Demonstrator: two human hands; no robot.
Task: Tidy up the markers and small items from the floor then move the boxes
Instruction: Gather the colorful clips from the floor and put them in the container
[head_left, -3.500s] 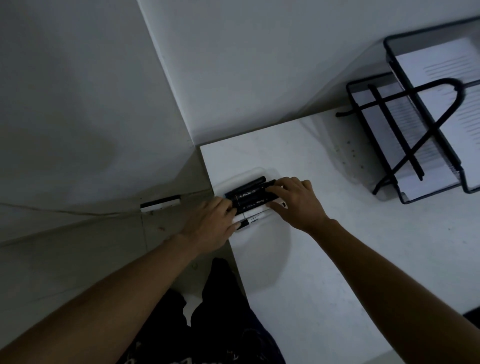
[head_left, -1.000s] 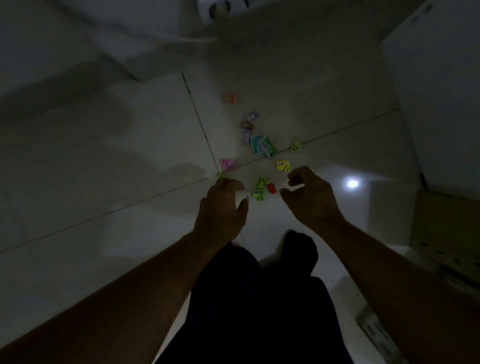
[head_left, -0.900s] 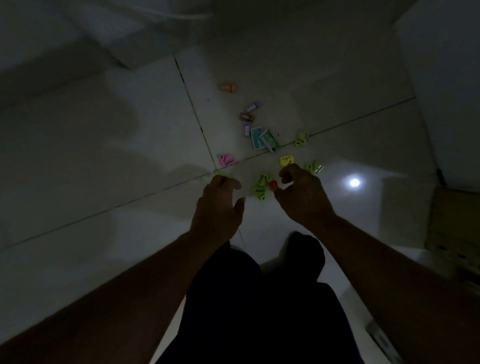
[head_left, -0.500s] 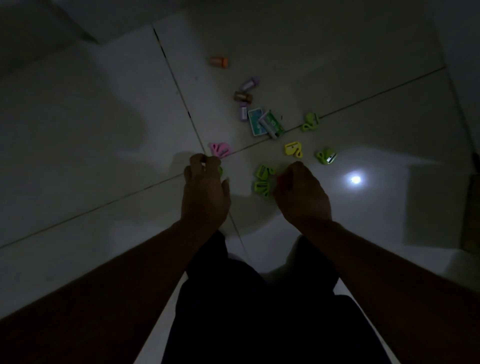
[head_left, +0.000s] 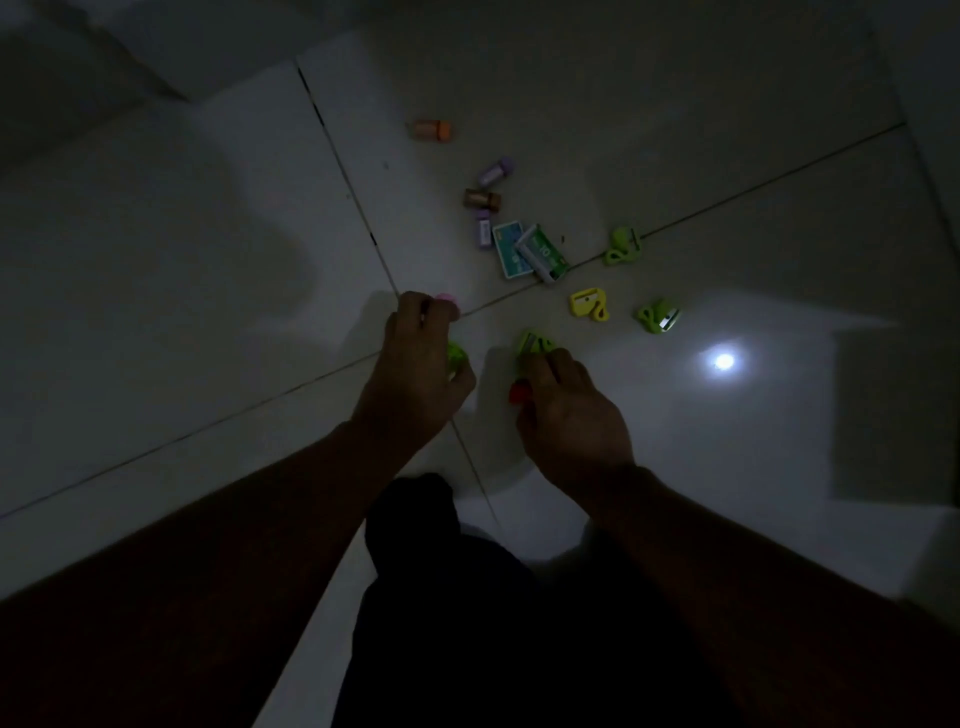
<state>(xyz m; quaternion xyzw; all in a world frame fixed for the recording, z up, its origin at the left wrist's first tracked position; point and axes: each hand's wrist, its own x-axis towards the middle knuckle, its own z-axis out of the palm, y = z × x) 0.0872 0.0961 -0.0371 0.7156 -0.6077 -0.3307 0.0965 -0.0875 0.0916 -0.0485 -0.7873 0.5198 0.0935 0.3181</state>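
Two boxes (head_left: 530, 250) show only a legible "10" – your left hand (head_left: 415, 364) grips a green piece (head_left: 457, 353), your right hand (head_left: 566, 410) a red one (head_left: 518, 392), both half-hidden.

Tiled floor (head_left: 208, 312), sm. colored items (head_left: 589, 304), 2 green packets (head_left: 530, 249)
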